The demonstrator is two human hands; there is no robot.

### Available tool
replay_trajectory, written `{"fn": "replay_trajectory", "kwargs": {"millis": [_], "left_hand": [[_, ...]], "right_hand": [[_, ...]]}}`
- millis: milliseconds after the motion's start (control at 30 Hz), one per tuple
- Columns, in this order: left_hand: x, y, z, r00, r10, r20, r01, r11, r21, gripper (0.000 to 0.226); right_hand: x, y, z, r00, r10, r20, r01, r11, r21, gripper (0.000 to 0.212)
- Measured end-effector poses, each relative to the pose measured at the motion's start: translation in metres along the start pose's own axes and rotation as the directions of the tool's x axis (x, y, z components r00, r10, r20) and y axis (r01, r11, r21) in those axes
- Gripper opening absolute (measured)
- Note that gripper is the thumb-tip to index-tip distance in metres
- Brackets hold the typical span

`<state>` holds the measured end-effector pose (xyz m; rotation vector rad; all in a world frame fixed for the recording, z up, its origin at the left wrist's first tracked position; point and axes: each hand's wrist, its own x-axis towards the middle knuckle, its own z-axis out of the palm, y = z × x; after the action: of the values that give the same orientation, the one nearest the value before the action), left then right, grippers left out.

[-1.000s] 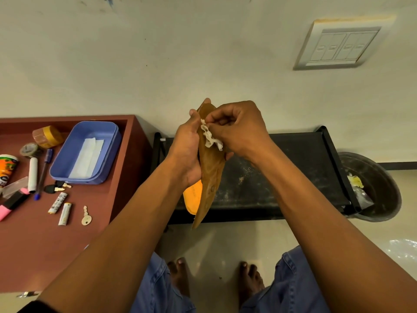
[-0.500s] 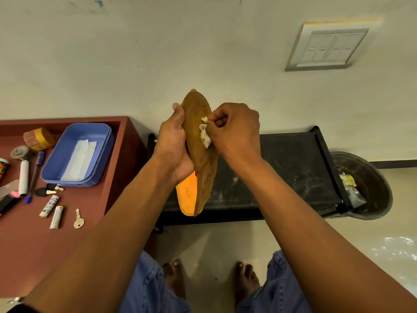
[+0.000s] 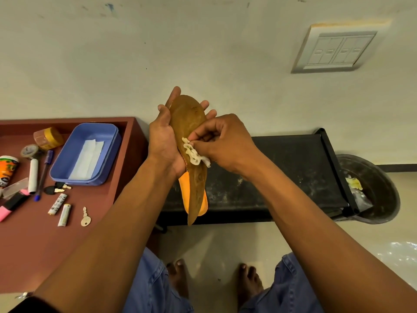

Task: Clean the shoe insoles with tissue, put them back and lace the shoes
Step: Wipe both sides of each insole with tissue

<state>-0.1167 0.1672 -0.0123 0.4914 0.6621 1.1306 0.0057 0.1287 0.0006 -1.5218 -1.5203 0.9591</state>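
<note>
Left hand (image 3: 163,141): fingers curled behind insole (image 3: 188,123), mostly hidden.
Right hand (image 3: 225,141): fingertips pinch tissue (image 3: 194,153) against insole, frame centre.
Insole heel: orange underside partly visible.

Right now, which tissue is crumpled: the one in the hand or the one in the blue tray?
The tissue pinched by the right hand is crumpled; the tray's tissue lies flat.

arms: bare from wrist to elbow, no watch, ring or band showing
left sleeve (image 3: 27,304): dark cuff edge, near left corner
legs: blue denim (image 3: 153,288), stitched seams, on both knees
feet (image 3: 178,276): bare, on the floor
</note>
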Motion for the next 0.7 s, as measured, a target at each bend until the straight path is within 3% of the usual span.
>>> {"fn": "replay_trajectory", "kwargs": {"millis": [133, 267, 367, 500, 700], "left_hand": [[-0.004, -0.003, 0.006, 0.999, -0.044, -0.022, 0.044, 0.999, 0.01, 0.059], [-0.012, -0.012, 0.015, 0.985, -0.169, -0.023, 0.171, 0.979, 0.108, 0.083], [-0.014, -0.017, 0.016, 0.977, -0.212, -0.007, 0.21, 0.961, 0.182, 0.08], [-0.012, -0.018, 0.013, 0.985, -0.167, -0.031, 0.17, 0.973, 0.157, 0.071], [-0.004, -0.014, 0.005, 0.997, -0.068, -0.02, 0.07, 0.993, 0.091, 0.058]], "right_hand": [[0.0, 0.005, 0.008, 0.979, -0.052, -0.196, 0.023, 0.989, -0.143, 0.005], [0.008, 0.013, 0.004, 0.895, -0.118, -0.431, -0.012, 0.958, -0.288, 0.005], [0.012, 0.016, -0.004, 0.846, -0.118, -0.52, -0.056, 0.951, -0.306, 0.007], [0.014, 0.016, -0.009, 0.909, -0.021, -0.417, -0.086, 0.968, -0.235, 0.008], [0.007, 0.008, -0.008, 0.995, 0.068, -0.077, -0.079, 0.986, -0.145, 0.01]]}}
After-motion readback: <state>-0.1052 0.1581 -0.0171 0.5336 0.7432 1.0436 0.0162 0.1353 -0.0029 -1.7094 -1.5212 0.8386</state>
